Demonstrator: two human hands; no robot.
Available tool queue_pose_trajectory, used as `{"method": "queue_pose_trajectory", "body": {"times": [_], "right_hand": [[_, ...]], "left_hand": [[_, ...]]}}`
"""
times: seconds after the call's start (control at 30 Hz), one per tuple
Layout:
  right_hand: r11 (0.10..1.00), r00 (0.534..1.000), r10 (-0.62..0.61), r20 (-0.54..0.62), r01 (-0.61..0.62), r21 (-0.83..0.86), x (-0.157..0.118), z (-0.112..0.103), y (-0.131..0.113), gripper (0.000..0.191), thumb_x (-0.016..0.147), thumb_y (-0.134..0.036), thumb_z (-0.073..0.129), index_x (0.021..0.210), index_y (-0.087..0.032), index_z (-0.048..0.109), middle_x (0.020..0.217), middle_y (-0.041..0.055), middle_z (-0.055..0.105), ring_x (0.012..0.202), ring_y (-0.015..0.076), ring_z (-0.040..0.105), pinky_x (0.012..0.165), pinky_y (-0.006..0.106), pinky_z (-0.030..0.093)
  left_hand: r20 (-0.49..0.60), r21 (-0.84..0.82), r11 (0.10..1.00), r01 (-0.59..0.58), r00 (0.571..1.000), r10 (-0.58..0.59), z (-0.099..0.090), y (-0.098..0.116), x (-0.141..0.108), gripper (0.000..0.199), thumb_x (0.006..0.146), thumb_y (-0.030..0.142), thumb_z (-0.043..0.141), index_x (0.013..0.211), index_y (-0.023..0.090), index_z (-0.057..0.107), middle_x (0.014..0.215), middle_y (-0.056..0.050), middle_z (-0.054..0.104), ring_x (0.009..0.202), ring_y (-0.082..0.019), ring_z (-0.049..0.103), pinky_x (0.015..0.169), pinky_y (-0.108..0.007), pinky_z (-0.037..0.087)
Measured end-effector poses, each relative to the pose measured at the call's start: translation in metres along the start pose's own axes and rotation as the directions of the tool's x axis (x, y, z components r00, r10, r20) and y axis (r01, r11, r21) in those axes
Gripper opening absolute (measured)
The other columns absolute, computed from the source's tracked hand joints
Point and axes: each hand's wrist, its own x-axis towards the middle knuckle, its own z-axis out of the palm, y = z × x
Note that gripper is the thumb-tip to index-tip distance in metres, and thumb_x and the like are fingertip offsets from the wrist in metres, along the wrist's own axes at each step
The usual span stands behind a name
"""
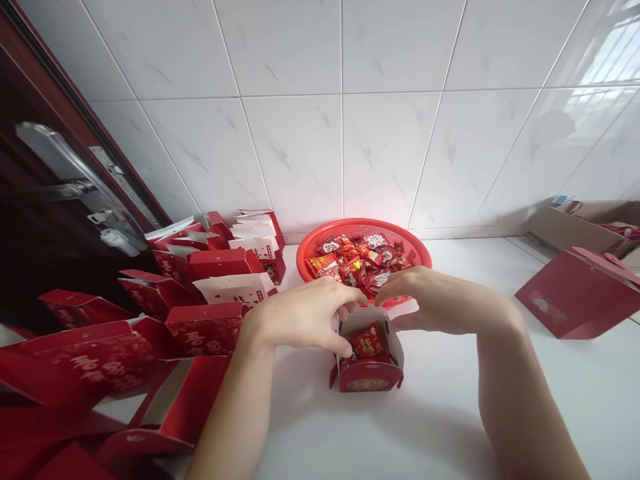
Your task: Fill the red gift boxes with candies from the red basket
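In the head view, the left hand (pixel 310 313) and right hand (pixel 443 303) curve, fingers parted, at the far sides of the red box (pixel 371 378), near centre; whether they pinch its walls, I cannot tell. Some fingertips are hidden. The box stands open, red packets (pixel 369 341) inside.

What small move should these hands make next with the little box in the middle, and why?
Probably begin folding the small red box shut, perhaps starting with its upright side panels. Its top is open, wrapped packets already lie inside, and the left hand and right hand are at opposite sides of it.
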Motion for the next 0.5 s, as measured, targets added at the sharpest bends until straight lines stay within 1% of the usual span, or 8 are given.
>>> {"method": "queue_pose_trajectory", "body": {"times": [0.07, 0.13, 0.2, 0.27, 0.33, 0.4, 0.47, 0.5], "right_hand": [[1.0, 0.999, 0.019, 0.043, -0.019, -0.006, 0.001, 0.002, -0.003, 0.015, 0.084, -0.027, 0.068, 0.096, -0.022, 0.075, 0.095, 0.0062, 0.07, 0.09, 0.0233, 0.061, 0.069, 0.03, 0.043], [0.999, 0.998, 0.038, 0.055, -0.038, 0.0, 0.0, 0.005, -0.004, 0.018, 0.084, -0.026, 0.067, 0.1, -0.022, 0.075, 0.098, 0.0063, 0.07, 0.092, 0.0231, 0.062, 0.068, 0.029, 0.043], [0.998, 0.998, 0.053, 0.03, -0.053, 0.016, -0.003, 0.008, -0.002, 0.02, 0.086, -0.028, 0.065, 0.102, -0.021, 0.075, 0.098, 0.0065, 0.07, 0.091, 0.0228, 0.062, 0.069, 0.029, 0.044], [0.998, 0.998, 0.06, -0.008, -0.06, 0.036, -0.005, 0.015, 0.002, 0.019, 0.088, -0.03, 0.064, 0.099, -0.02, 0.075, 0.095, 0.0069, 0.069, 0.087, 0.0218, 0.061, 0.068, 0.03, 0.044], [0.997, 0.996, 0.05, -0.068, -0.045, 0.067, -0.008, 0.025, 0.004, 0.02, 0.089, -0.032, 0.063, 0.099, -0.02, 0.074, 0.091, 0.0066, 0.067, 0.08, 0.0197, 0.06, 0.066, 0.029, 0.044], [0.994, 0.985, 0.03, -0.169, -0.012, 0.109, -0.009, 0.039, 0.005, 0.024, 0.089, -0.032, 0.064, 0.107, -0.02, 0.072, 0.087, 0.005, 0.066, 0.075, 0.0176, 0.058, 0.064, 0.029, 0.045], [0.983, 0.96, 0.028, -0.28, 0.024, 0.18, -0.01, 0.056, 0.003, 0.027, 0.09, -0.03, 0.063, 0.114, -0.02, 0.07, 0.085, 0.0037, 0.067, 0.072, 0.0167, 0.058, 0.066, 0.029, 0.047], [0.973, 0.944, 0.032, -0.329, 0.047, 0.228, -0.01, 0.064, 0.001, 0.027, 0.09, -0.029, 0.063, 0.115, -0.02, 0.069, 0.087, 0.004, 0.069, 0.073, 0.0168, 0.06, 0.068, 0.03, 0.048]], "left_hand": [[-0.006, 0.003, 1.0, 0.006, 1.0, -0.006, 0.0, -0.002, 0.001, 0.061, 0.072, 0.046, 0.075, 0.128, 0.025, 0.063, 0.116, -0.005, 0.068, 0.108, -0.025, 0.061, 0.081, -0.03, 0.046], [0.0, 0.002, 1.0, 0.011, 1.0, -0.011, 0.0, -0.003, 0.002, 0.061, 0.073, 0.05, 0.074, 0.127, 0.024, 0.063, 0.116, -0.006, 0.068, 0.108, -0.026, 0.061, 0.08, -0.03, 0.047], [0.013, -0.002, 1.0, 0.012, 1.0, -0.012, 0.0, -0.004, 0.004, 0.059, 0.075, 0.05, 0.072, 0.126, 0.022, 0.063, 0.117, -0.007, 0.067, 0.109, -0.026, 0.061, 0.079, -0.03, 0.047], [0.022, 0.01, 1.0, 0.006, 1.0, -0.006, 0.0, -0.004, 0.005, 0.055, 0.075, 0.045, 0.072, 0.125, 0.022, 0.063, 0.117, -0.006, 0.067, 0.111, -0.026, 0.06, 0.078, -0.03, 0.046], [0.025, 0.04, 0.999, -0.001, 1.0, 0.0, 0.001, -0.003, 0.007, 0.056, 0.073, 0.043, 0.073, 0.124, 0.023, 0.062, 0.117, -0.005, 0.067, 0.113, -0.026, 0.058, 0.078, -0.029, 0.046], [0.03, 0.068, 0.998, -0.003, 1.0, 0.001, 0.002, -0.002, 0.009, 0.058, 0.07, 0.044, 0.075, 0.122, 0.022, 0.063, 0.118, -0.005, 0.066, 0.112, -0.026, 0.058, 0.076, -0.029, 0.046], [0.043, 0.082, 0.997, 0.0, 0.999, -0.004, 0.004, -0.001, 0.01, 0.059, 0.066, 0.045, 0.077, 0.119, 0.022, 0.064, 0.117, -0.006, 0.065, 0.107, -0.026, 0.059, 0.073, -0.029, 0.046], [0.048, 0.084, 0.996, 0.001, 0.999, -0.005, 0.005, 0.0, 0.01, 0.06, 0.066, 0.045, 0.078, 0.119, 0.022, 0.064, 0.117, -0.006, 0.065, 0.106, -0.026, 0.06, 0.073, -0.029, 0.046]]}}
